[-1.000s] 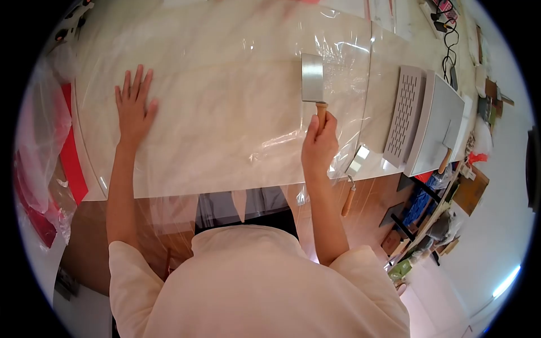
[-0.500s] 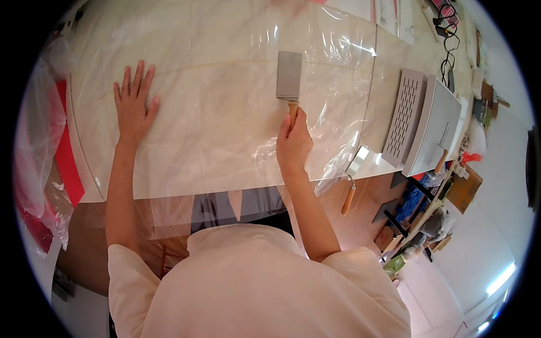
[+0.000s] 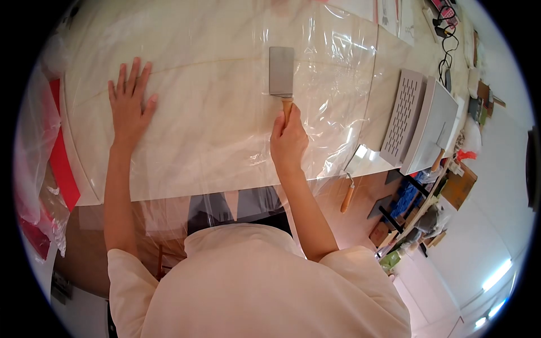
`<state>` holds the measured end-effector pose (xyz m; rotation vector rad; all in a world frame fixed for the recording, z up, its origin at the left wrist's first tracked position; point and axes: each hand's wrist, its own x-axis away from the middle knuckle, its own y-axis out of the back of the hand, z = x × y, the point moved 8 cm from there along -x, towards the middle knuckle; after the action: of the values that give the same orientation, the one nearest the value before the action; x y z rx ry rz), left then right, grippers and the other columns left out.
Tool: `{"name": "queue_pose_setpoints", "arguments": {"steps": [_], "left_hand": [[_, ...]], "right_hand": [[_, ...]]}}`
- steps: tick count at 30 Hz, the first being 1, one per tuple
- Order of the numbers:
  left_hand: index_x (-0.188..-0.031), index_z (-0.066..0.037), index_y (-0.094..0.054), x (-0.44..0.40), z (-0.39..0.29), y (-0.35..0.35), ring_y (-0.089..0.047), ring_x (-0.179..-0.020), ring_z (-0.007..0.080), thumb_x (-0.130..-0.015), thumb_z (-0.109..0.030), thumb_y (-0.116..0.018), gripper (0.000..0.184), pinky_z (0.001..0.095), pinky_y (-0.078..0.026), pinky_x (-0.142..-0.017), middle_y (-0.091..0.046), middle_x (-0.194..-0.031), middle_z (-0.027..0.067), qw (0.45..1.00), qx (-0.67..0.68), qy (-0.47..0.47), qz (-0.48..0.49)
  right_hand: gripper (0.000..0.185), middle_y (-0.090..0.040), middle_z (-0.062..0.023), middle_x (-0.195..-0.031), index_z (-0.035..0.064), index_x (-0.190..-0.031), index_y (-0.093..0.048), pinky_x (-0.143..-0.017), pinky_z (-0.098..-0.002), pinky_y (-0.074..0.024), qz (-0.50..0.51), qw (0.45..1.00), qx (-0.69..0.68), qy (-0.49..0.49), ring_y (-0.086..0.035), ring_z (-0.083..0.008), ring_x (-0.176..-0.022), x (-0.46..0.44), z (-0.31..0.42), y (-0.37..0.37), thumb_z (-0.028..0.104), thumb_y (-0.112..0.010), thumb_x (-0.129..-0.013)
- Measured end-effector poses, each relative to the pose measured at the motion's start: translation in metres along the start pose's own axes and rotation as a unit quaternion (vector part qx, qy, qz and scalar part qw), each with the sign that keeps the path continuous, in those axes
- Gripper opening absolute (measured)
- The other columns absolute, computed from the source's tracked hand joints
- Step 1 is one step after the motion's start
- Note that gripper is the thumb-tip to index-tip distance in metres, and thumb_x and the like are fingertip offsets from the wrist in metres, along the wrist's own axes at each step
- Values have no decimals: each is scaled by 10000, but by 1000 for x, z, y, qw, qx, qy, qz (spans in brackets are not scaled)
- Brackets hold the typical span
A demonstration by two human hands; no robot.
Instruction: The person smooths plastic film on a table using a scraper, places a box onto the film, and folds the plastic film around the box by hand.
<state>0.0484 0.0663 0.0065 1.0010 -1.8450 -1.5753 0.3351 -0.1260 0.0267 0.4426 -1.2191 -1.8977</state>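
Note:
My left hand [image 3: 131, 107] lies flat with fingers spread on the clear plastic film [image 3: 214, 135] over the pale marbled table [image 3: 389, 73]. My right hand [image 3: 289, 138] is wrapped round the wooden handle of a scraper [image 3: 281, 71]. Its flat rectangular metal blade points away from me and rests on or just over the film. To the right, a second trowel [image 3: 348, 194] lies at the table's front edge, its wooden handle sticking out past the edge.
On the right stand a slotted grey tray [image 3: 403, 115] and a box-like metal unit [image 3: 434, 129] with another wooden-handled tool on it. Black cables [image 3: 447, 48] lie at the back right. A red strip [image 3: 63, 163] and crumpled plastic [image 3: 36, 146] are at the left.
My right hand has moved left with the scraper across the film. My left hand stays flat, slightly further left in view. The film's reflections and folds on the right have shifted.

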Motion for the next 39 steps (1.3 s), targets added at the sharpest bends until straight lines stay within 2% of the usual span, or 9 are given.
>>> {"name": "queue_pose_setpoints", "arguments": {"steps": [8,10,13,19,22,28,35,38,39], "left_hand": [[-1542,-252,-349,0,2,0,-162,-1515,281,-952,-367,-494,619,588,-95,-1194,-242,-1636,-16,1000,3,1,2],[-1551,-237,-335,1,2,-1,-148,-1520,291,-974,-388,-458,609,579,-64,-1198,-226,-1643,13,1000,-3,-2,10],[-1544,-253,-346,0,2,1,-161,-1516,280,-956,-371,-488,617,594,-95,-1190,-239,-1638,-14,1000,8,-1,-2],[-1544,-253,-347,0,2,1,-160,-1517,276,-953,-371,-495,621,595,-91,-1190,-235,-1639,-14,1000,14,-4,-2],[-1545,-253,-346,0,1,3,-160,-1517,277,-951,-367,-502,624,587,-88,-1194,-234,-1640,-13,1000,18,3,6],[-1546,-260,-345,-1,4,2,-172,-1513,286,-951,-370,-512,628,577,-95,-1198,-231,-1641,13,1000,14,5,8],[-1548,-259,-342,-2,5,2,-180,-1511,291,-955,-380,-506,627,573,-111,-1198,-230,-1640,29,1000,15,3,1],[-1549,-228,-347,-1,7,-1,-173,-1515,295,-970,-390,-470,614,539,-84,-1206,-221,-1644,44,1000,16,3,11],[-1549,-225,-347,-1,7,-1,-175,-1514,296,-971,-383,-469,611,538,-88,-1205,-221,-1644,47,1000,19,0,8]], "right_hand": [[302,-674,-213,-899,-9,-1214,-511,-562,-442,-520,16,1000,2,-13,-662,-374,-682,-2,5,2,115,-579,-947],[302,-675,-214,-886,-4,-1214,-512,-566,-452,-518,10,1000,1,-3,-658,-384,-673,-1,6,3,123,-579,-949],[298,-675,-214,-880,3,-1215,-516,-579,-461,-519,41,999,-19,-19,-656,-391,-676,0,12,3,133,-575,-953],[292,-670,-209,-869,15,-1215,-519,-588,-463,-514,46,998,-25,-20,-655,-389,-681,1,18,2,144,-571,-958],[263,-664,-204,-850,19,-1188,-522,-584,-465,-510,13,999,-14,-28,-650,-390,-670,-3,8,5,152,-565,-966],[215,-643,-203,-807,24,-1141,-521,-588,-475,-501,26,998,7,-55,-637,-400,-671,-10,-5,11,164,-549,-980],[243,-636,-201,-783,16,-1180,-528,-591,-475,-494,9,999,-10,-48,-627,-399,-653,-10,-6,17,173,-531,-994],[275,-649,-188,-810,4,-1205,-546,-607,-434,-495,-21,997,-23,-70,-644,-349,-663,-17,-17,32,198,-519,-1012],[286,-636,-155,-797,3,-1206,-557,-601,-401,-481,-84,994,-63,-37,-621,-291,-646,-21,-24,42,215,-512,-1020]]}}
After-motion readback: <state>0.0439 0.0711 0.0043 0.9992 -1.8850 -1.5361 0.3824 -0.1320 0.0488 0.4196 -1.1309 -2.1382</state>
